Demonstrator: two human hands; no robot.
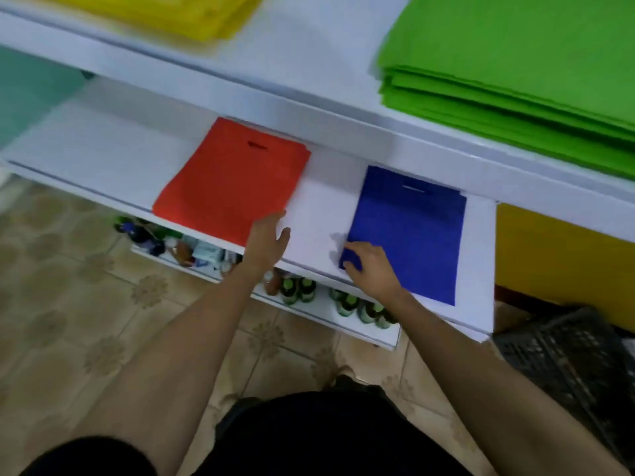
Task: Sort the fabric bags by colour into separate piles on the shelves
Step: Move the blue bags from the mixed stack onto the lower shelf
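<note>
White shelving fills the view: my left hand, fingers loosely spread, touches the red bag at its five-o'clock corner, while my right hand pinches the blue bag at seven o'clock.

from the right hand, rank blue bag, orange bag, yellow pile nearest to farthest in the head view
1. blue bag: the right hand grips its near corner
2. orange bag: off to the left, level with it
3. yellow pile: higher up, far left
</note>
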